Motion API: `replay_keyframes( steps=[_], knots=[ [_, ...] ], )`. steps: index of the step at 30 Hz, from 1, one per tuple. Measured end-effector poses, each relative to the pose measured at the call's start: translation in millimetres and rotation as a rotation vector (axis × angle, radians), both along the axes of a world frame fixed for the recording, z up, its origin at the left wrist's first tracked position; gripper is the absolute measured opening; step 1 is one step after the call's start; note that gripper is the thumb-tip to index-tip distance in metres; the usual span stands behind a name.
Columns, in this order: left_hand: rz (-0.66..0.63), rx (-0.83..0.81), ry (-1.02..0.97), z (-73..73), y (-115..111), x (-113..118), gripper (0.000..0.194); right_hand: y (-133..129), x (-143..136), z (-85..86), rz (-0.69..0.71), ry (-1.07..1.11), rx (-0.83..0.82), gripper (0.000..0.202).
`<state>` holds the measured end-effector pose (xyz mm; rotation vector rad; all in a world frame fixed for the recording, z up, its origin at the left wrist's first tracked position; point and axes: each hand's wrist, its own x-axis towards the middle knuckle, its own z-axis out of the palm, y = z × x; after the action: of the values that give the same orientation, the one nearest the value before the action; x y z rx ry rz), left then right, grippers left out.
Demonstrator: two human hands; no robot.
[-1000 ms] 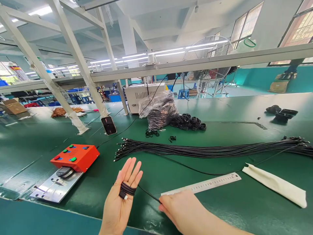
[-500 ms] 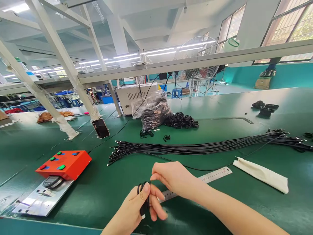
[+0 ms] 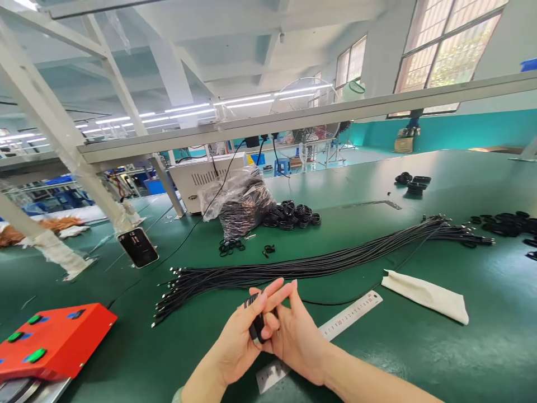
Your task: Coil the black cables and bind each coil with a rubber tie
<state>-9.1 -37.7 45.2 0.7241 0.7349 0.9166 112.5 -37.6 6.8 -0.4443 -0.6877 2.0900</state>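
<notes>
Low in the middle of the head view, my left hand (image 3: 237, 336) is closed around a small coil of black cable (image 3: 257, 330). My right hand (image 3: 301, 338) meets it from the right, its fingers bent against the coil and the left fingers, closed on the cable; the exact grip is partly hidden. A single strand of cable runs off to the right behind the right hand. Under the hands lies a steel ruler (image 3: 354, 316). Just beyond them a long bundle of straight black cables (image 3: 293, 267) stretches across the green table.
A cream cloth strip (image 3: 425, 296) lies to the right. At left sit an orange-red button box (image 3: 62, 336) and a phone (image 3: 138, 247) leaning on a post. Farther back are a plastic bag (image 3: 243, 204) and coiled cables (image 3: 289, 215); more black coils (image 3: 509, 224) lie at right.
My right hand has come down from above the left and closed in against the coil. The view has turned right, so the table items appear farther left.
</notes>
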Motion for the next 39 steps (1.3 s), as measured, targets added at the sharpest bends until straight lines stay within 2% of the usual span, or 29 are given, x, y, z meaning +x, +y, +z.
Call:
replay_keyframes(
  steps=[4,10,15,17,19,22,25,28,31,36,39],
  knots=[
    [0.070,-0.066,-0.001,-8.6,2,3,0.032,-1,-2,-4.6,-0.015,-0.084,0.074,0.087],
    [0.056,-0.124,-0.075,-26.2,0,-2,0.036,-6,3,-8.2,-0.015,-0.198,0.211,0.096],
    [0.072,-0.089,-0.092,-24.4,-4,3,0.037,-7,3,-9.8,-0.124,-0.341,0.411,0.089],
    [0.058,-0.083,-0.086,-22.5,-6,3,0.041,-9,0,-10.7,-0.114,-0.340,0.407,0.087],
    [0.031,-0.101,-0.084,-22.9,-7,2,0.045,-11,-3,-12.3,-0.078,-0.327,0.355,0.072],
    [0.007,-0.128,-0.095,-28.3,-8,-2,0.047,-14,-4,-15.5,-0.066,-0.332,0.310,0.050],
    [-0.007,-0.117,-0.126,-34.8,-7,-3,0.042,-14,-4,-18.4,-0.052,-0.386,0.324,0.041],
    [0.011,-0.060,-0.163,-34.7,-5,0,0.038,-14,-4,-20.1,-0.069,-0.408,0.278,0.043],
    [0.031,-0.004,-0.150,-28.7,-6,4,0.038,-14,-4,-21.3,-0.085,-0.387,0.210,0.051],
    [0.013,0.054,-0.107,-27.4,-10,2,0.043,-8,2,-20.9,0.123,-0.450,0.253,0.046],
    [-0.054,0.046,-0.109,-29.8,-12,-2,0.053,-2,8,-17.4,0.186,-0.507,0.311,0.049]
  ],
)
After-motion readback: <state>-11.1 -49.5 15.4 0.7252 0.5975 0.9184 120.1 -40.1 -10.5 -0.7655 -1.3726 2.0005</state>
